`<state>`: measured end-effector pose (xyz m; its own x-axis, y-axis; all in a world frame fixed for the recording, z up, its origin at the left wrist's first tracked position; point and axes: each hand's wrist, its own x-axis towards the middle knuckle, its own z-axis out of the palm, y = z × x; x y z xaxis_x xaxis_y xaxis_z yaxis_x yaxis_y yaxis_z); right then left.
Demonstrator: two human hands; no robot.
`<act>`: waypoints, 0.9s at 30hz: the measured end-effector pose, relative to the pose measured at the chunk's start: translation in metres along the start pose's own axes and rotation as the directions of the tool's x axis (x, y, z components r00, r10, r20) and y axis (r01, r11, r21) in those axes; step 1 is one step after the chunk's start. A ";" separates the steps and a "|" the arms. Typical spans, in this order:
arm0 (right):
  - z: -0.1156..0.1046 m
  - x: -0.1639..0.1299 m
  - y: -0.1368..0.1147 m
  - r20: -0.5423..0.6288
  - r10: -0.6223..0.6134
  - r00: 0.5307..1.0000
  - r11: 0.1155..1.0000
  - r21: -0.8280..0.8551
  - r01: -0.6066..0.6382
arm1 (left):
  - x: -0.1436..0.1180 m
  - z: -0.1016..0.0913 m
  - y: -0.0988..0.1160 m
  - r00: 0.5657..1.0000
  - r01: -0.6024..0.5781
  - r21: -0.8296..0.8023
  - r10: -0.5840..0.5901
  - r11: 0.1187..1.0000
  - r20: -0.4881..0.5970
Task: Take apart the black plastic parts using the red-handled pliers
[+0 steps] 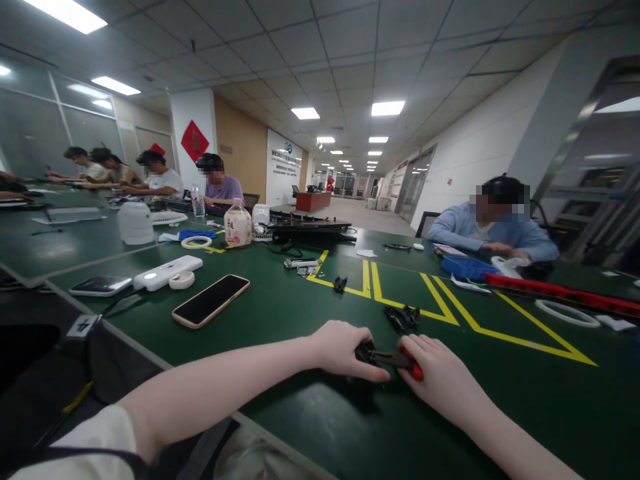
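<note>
My left hand point(345, 348) is closed round a small black plastic piece point(367, 352), just above the green table. In my right hand point(433, 370) are pliers with red handles point(415, 367), the fingers wrapped round the grips. The pliers' dark jaws point(393, 359) point left and meet the black piece; whether they bite on it I cannot tell. Beyond my hands lies a heap of black plastic fragments point(403, 317). A smaller black fragment point(340, 284) sits farther off to the left, by the yellow tape lines point(370, 283).
A smartphone point(211, 301), a white power bank point(169, 273) and a round white tape roll point(181, 280) lie to the left. Behind them stand a pink-white bottle point(238, 223) and a white jar point(136, 224). Across the table, a person in blue point(495, 227) works near a blue tray point(467, 267).
</note>
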<state>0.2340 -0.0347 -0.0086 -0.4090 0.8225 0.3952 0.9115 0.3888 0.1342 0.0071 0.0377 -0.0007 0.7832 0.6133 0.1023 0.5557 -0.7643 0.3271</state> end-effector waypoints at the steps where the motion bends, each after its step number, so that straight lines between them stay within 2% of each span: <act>1: 0.001 -0.001 0.001 0.002 0.010 1.000 1.000 0.015 -0.010 | 0.001 0.001 0.000 1.000 -0.002 -0.004 0.002 1.000 0.006; 7: 0.007 -0.006 0.005 0.029 0.064 0.998 0.994 0.085 -0.066 | 0.001 0.003 -0.001 1.000 -0.023 -0.032 0.023 0.999 -0.008; 12: 0.013 -0.008 0.006 -0.020 0.083 0.996 0.993 0.087 -0.081 | 0.001 0.003 0.001 1.000 -0.020 -0.017 0.020 1.000 -0.012; 16: 0.003 -0.005 0.000 0.078 0.118 0.990 0.988 0.087 -0.124 | 0.001 0.004 0.001 1.000 -0.009 -0.026 0.008 1.000 -0.007; 21: -0.009 -0.007 -0.005 0.146 0.155 0.977 0.978 0.114 -0.172 | 0.002 0.009 0.001 1.000 0.000 -0.027 -0.001 1.000 -0.028; 27: -0.017 -0.005 -0.015 0.247 0.244 0.938 0.955 0.108 -0.277 | 0.001 0.016 0.002 0.997 -0.009 0.019 0.011 1.000 -0.081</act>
<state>0.2232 -0.0514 0.0032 -0.1716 0.9688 0.1790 0.9790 0.1881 -0.0791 0.0137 0.0337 -0.0146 0.7639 0.6192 0.1815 0.5538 -0.7735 0.3082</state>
